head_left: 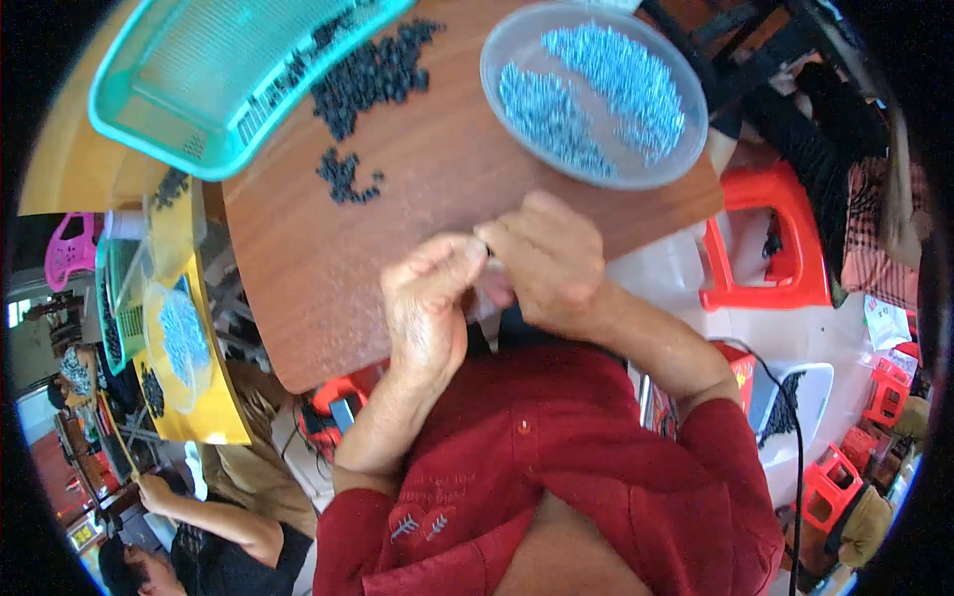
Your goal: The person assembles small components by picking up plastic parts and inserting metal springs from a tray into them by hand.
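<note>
Both my hands meet above the near side of the brown wooden table, fingertips almost touching. My left hand [429,298] is closed in a pinch of thumb and forefinger. My right hand [553,260] is closed too, with its fingers curled toward the left fingertips. A tiny dark spot shows between them, too small to name. Beyond the hands lies a small cluster of black pieces [345,179], with a larger heap of black pieces [373,74] behind it. At the far right of the table, a round translucent bowl [494,117] holds two heaps of small blue pieces [621,84].
A turquoise basket [124,109] stands far left, with black pieces along its edge. At left, another person [214,526] sits by a yellow table [224,397] bearing a tub of blue pieces [183,333]. A red stool [810,238] stands on the right.
</note>
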Demonstrator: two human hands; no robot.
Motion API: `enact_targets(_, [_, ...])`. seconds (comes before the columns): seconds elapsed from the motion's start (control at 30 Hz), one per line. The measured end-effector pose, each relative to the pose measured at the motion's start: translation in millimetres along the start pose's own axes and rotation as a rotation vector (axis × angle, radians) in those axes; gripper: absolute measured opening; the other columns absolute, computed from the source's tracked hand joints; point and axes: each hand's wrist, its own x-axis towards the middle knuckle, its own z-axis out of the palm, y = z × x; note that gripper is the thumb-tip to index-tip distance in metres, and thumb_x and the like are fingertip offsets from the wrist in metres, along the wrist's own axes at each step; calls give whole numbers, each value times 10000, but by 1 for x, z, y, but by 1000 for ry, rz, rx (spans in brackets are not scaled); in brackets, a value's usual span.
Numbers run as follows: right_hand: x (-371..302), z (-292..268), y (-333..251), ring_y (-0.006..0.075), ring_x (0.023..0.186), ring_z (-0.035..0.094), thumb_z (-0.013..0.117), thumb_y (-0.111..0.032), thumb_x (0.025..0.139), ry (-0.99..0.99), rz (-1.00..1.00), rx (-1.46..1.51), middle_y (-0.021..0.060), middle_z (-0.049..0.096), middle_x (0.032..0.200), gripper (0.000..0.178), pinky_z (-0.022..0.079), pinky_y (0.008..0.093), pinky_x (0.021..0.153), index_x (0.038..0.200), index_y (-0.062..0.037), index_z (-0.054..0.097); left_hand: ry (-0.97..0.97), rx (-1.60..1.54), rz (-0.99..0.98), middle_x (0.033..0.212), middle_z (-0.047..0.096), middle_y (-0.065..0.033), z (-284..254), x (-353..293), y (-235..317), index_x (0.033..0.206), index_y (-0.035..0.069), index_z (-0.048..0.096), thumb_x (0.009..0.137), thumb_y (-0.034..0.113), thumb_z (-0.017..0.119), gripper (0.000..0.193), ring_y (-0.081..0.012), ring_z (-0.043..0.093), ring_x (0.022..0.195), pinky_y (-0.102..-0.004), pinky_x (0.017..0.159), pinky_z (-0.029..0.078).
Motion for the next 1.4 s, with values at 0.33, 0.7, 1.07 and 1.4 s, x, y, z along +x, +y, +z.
enact_targets(0.33, [29, 0, 16, 283, 681, 481, 654, -64, 598, 1, 33, -7, 128, 507, 774, 378, 413, 370, 589, 943, 51, 548, -121, 83, 159, 739, 637, -79, 12, 25, 27, 873, -42, 630, 864, 122, 623, 164, -135, 579, 635, -247, 628, 459])
enact_targets(0.7, [59, -52, 48, 136, 760, 560, 640, -3, 757, -24, 532, 158, 86, 617, 942, 364, 448, 253, 673, 1117, -11, 587, -356, 939, 1016, 571, 624, -97, 84, 231, 154, 628, 15, 615, 775, 235, 615, 264, -129, 586, 498, -267, 492, 444])
enact_targets(1.07, [42, -68, 66, 236, 711, 589, 641, 38, 739, 6, 518, 112, 116, 618, 819, 222, 452, 321, 636, 958, 7, 624, -80, 1457, 1263, 751, 675, -115, 50, 290, 173, 898, 112, 687, 805, 372, 618, 285, -248, 643, 641, -349, 603, 500])
enact_targets(1.4, [40, -57, 63, 280, 684, 582, 664, 49, 709, -101, 398, 125, 134, 614, 774, 185, 443, 338, 586, 888, 21, 628, -448, 1918, 883, 1412, 380, -147, -14, 287, 99, 1330, 157, 455, 898, 597, 343, 627, -325, 282, 1339, -477, 1084, 210])
